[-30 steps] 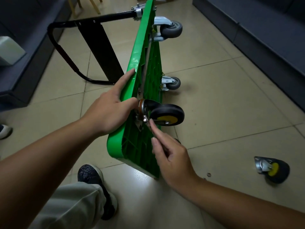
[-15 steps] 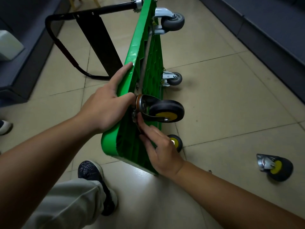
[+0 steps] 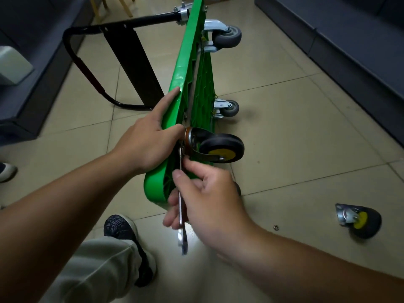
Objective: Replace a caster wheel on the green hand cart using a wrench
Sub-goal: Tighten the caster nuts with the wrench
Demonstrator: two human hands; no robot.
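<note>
Gripping the wrench point(image 3: 182, 237) mid-shank with the right hand point(image 3: 209, 193), fingers curled round it and thumb laid on top. Holding it with the long axis nearly upright in the view, working end up at the mounting plate of the caster wheel point(image 3: 220, 147), free end pointing back toward the body. Possibly seated on a nut up there, but hidden behind the fingertips, so cannot say.

Bracing the green hand cart point(image 3: 188, 68) with the left hand point(image 3: 148, 147), fingers straight along the upper rim, thumb pressed close to the caster plate, clasping nothing. Tipped up on one long edge on the floor point(image 3: 295, 132), with the ribbed underside turned to the right and the long axis running straight away toward the black handle point(image 3: 87, 31) at the far end.

Could slip off the fastener if seated only partly or pulled at a slant, rounding the flats and driving knuckles into the ribs. Could topple the cart rightward on a hard pull, with only flat fingers steadying it. Could swing the black-and-yellow wheel round on its swivel into the wrench. Easy to kick away the small metal ring point(image 3: 276, 227) lying loose near the spare caster point(image 3: 358, 219).
</note>
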